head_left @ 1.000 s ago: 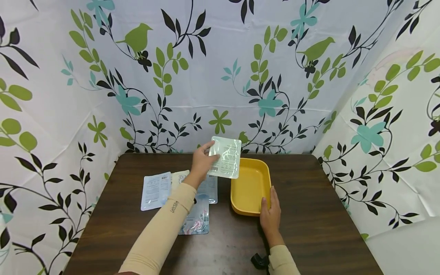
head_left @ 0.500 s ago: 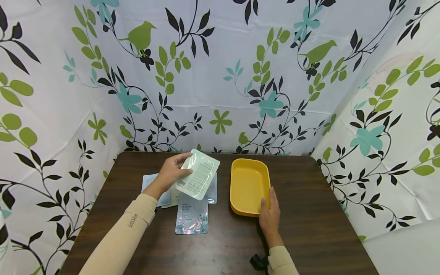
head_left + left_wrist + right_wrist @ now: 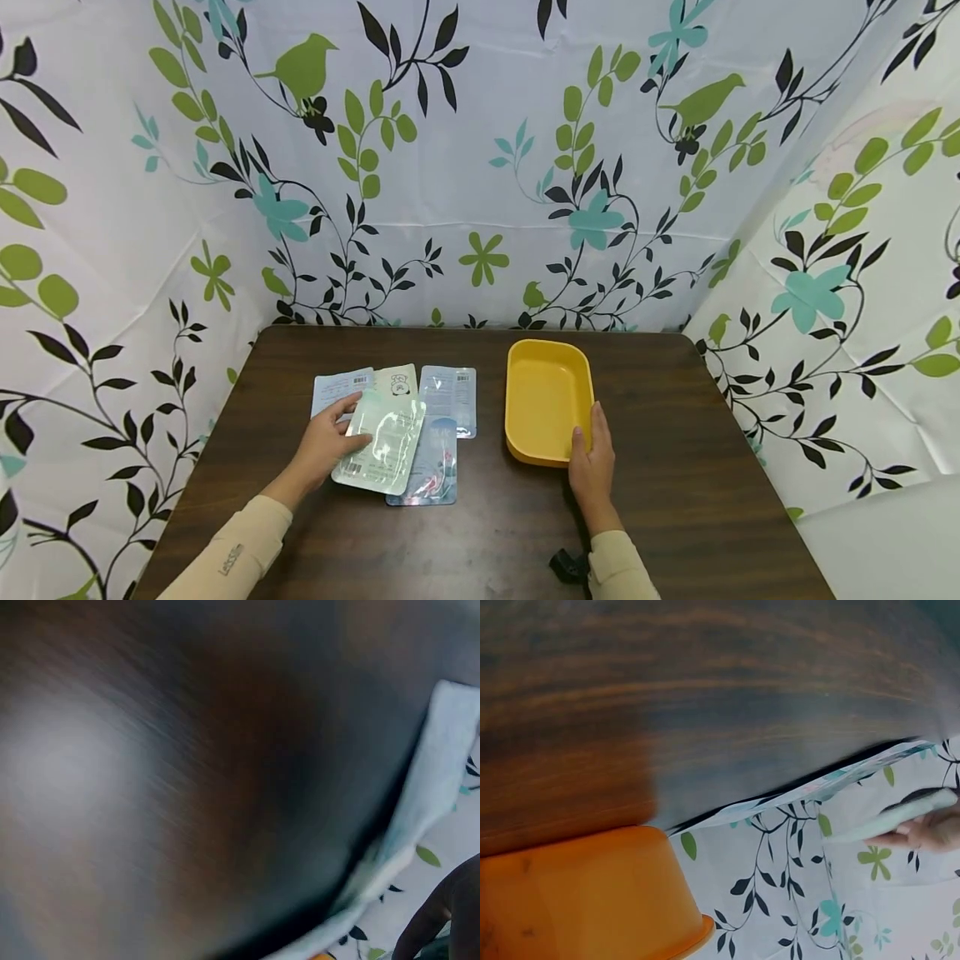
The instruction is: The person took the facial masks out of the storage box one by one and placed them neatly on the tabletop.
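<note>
My left hand [image 3: 326,450] pinches a pale green, shiny sheet mask packet [image 3: 386,442] by its left edge, thumb on the printed face. It hangs over other packets: a light blue one [image 3: 341,385], a cream one with a small bear drawing [image 3: 400,381], a blue-grey one [image 3: 457,400] and a blue one with a pink pattern [image 3: 438,475]. The held packet partly covers them. My right hand [image 3: 592,458] grips the lower right side of a yellow plastic tray [image 3: 547,400], which has nothing in it. In the right wrist view the tray's wall [image 3: 592,892] looks orange.
The dark wooden table [image 3: 690,467] runs back to a white curtain [image 3: 480,167] with leaves and birds, which also closes both sides. A small black object [image 3: 567,568] lies beside the right sleeve. The left wrist view is mostly blurred tabletop [image 3: 187,787].
My left hand has carried the pale green packet from beside the tray's far left corner to the left and down, over the other packets. The right hand stays on the tray.
</note>
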A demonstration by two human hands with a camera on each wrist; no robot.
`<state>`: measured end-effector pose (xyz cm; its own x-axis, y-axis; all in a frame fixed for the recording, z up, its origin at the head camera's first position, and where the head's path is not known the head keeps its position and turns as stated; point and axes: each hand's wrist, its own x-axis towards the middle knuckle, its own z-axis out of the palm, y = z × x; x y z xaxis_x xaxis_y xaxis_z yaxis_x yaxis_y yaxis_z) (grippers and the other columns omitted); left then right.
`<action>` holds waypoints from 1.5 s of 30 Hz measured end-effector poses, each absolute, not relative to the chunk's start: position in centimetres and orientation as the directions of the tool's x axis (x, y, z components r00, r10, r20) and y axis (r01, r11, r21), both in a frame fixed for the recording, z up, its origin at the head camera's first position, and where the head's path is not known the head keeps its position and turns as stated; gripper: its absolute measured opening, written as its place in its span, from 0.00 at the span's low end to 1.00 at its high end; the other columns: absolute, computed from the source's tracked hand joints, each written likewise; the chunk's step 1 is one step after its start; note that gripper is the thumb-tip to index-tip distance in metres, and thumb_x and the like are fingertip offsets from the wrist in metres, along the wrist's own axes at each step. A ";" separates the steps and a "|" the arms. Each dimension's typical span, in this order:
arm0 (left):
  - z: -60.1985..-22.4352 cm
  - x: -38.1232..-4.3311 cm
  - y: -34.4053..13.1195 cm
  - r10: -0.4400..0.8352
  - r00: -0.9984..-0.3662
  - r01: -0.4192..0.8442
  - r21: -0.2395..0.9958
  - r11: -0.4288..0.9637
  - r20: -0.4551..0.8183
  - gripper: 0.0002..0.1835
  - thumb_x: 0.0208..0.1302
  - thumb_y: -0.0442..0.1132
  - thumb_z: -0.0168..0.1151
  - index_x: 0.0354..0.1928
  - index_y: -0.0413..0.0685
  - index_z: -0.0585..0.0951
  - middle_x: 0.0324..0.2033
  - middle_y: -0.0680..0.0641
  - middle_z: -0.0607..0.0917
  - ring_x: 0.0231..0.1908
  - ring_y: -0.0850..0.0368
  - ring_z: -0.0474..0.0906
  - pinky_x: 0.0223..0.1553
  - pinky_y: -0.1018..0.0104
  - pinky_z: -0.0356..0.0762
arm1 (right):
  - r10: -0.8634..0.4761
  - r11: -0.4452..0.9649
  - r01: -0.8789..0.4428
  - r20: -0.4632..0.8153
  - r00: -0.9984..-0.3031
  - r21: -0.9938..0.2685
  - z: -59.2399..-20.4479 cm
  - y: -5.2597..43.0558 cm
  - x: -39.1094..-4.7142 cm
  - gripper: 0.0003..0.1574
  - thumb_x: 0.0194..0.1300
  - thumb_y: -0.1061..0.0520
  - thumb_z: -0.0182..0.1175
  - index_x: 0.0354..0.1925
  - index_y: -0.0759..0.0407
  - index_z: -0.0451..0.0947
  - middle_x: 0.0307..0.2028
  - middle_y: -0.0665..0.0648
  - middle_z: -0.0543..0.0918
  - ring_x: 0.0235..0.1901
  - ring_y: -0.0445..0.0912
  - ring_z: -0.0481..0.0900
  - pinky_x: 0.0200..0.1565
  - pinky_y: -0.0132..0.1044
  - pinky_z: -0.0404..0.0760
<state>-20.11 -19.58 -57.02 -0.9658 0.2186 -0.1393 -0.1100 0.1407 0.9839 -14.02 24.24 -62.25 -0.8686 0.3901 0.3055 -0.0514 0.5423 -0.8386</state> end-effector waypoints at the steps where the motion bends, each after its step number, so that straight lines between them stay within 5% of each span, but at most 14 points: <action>1: -57.3 -19.8 -19.7 0.210 -0.967 -0.112 0.983 0.143 -0.141 0.45 0.58 0.21 0.67 0.77 0.38 0.60 0.65 0.31 0.67 0.44 0.62 0.84 0.38 0.65 0.88 | 0.390 0.542 -0.051 0.305 -0.869 -0.839 -62.2 24.3 -14.0 0.37 0.80 0.53 0.50 0.79 0.61 0.54 0.79 0.64 0.59 0.77 0.63 0.57 0.74 0.65 0.56; 5: -58.2 -19.0 -20.3 0.189 -0.972 -0.103 0.973 0.205 -0.143 0.45 0.57 0.22 0.68 0.77 0.37 0.60 0.64 0.31 0.69 0.51 0.52 0.84 0.39 0.67 0.87 | 0.393 0.539 -0.044 0.297 -0.870 -0.841 -62.1 24.3 -14.0 0.37 0.79 0.54 0.50 0.80 0.58 0.54 0.79 0.63 0.59 0.78 0.61 0.57 0.75 0.63 0.56; 9: -59.1 -18.6 -20.6 0.130 -0.984 -0.056 0.908 0.415 -0.121 0.46 0.56 0.26 0.72 0.76 0.36 0.62 0.63 0.31 0.74 0.57 0.40 0.81 0.41 0.68 0.84 | 0.392 0.540 -0.022 0.274 -0.878 -0.842 -62.2 24.4 -13.9 0.37 0.80 0.53 0.49 0.80 0.58 0.53 0.79 0.61 0.58 0.78 0.60 0.57 0.76 0.63 0.55; 17: -59.7 -17.2 -20.2 0.068 -0.997 0.073 0.656 0.751 0.033 0.42 0.51 0.36 0.76 0.69 0.32 0.70 0.55 0.29 0.81 0.52 0.36 0.80 0.52 0.42 0.79 | 0.386 0.543 -0.031 0.282 -0.878 -0.839 -62.0 24.3 -14.0 0.37 0.80 0.52 0.49 0.80 0.59 0.54 0.79 0.63 0.58 0.78 0.61 0.57 0.75 0.64 0.56; 30: -59.3 -16.8 -20.3 0.070 -0.997 0.071 0.512 0.856 0.021 0.33 0.51 0.45 0.77 0.55 0.32 0.78 0.44 0.35 0.82 0.37 0.47 0.77 0.41 0.47 0.79 | 0.397 0.542 -0.050 0.308 -0.865 -0.839 -62.2 24.2 -14.1 0.36 0.80 0.54 0.50 0.79 0.59 0.55 0.79 0.63 0.60 0.77 0.62 0.58 0.75 0.64 0.56; 45: -58.8 -16.8 -19.9 0.049 -0.997 0.018 0.463 0.886 -0.055 0.33 0.54 0.49 0.75 0.56 0.35 0.78 0.40 0.37 0.81 0.31 0.50 0.75 0.30 0.55 0.76 | 0.390 0.534 -0.045 0.294 -0.873 -0.844 -61.9 24.3 -13.9 0.37 0.80 0.53 0.50 0.80 0.59 0.54 0.79 0.63 0.59 0.78 0.62 0.57 0.75 0.64 0.56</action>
<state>-16.85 -19.88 -58.81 -0.9973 0.0490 -0.0548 0.0181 0.8864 0.4626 -13.88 24.28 -61.94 -0.8728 0.3898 0.2937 -0.0453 0.5345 -0.8440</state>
